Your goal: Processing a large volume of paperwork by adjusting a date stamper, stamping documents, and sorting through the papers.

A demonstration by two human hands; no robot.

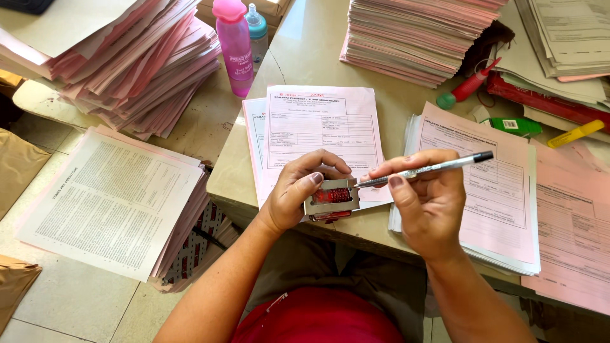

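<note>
Now L hand [293, 190] grips red-wheeled metal stamp [331, 198]; R hand [424, 202] pinches pen [424, 170], tip at stamp.

A pink printed form [321, 136] lies on the beige table [305, 51] at centre, over a white sheet. At 3 o'clock sits a stack of pink forms [502, 197], with more pink sheets [572, 235] past it. At 12 o'clock stand 2 bottles — a pink water bottle [234, 44] and a smaller teal-capped bottle [257, 28] just behind it. A tall pile of pink papers [413, 35] rises at 1 o'clock; a red glue bottle with green cap [469, 86], a green correction-tape box [513, 126] and a yellow highlighter [575, 134] lie at 2 o'clock. At 10 o'clock slumps a fanned heap of pink folders [133, 63]; at 8 o'clock, a stack topped by a densely printed white page [111, 200].
</note>
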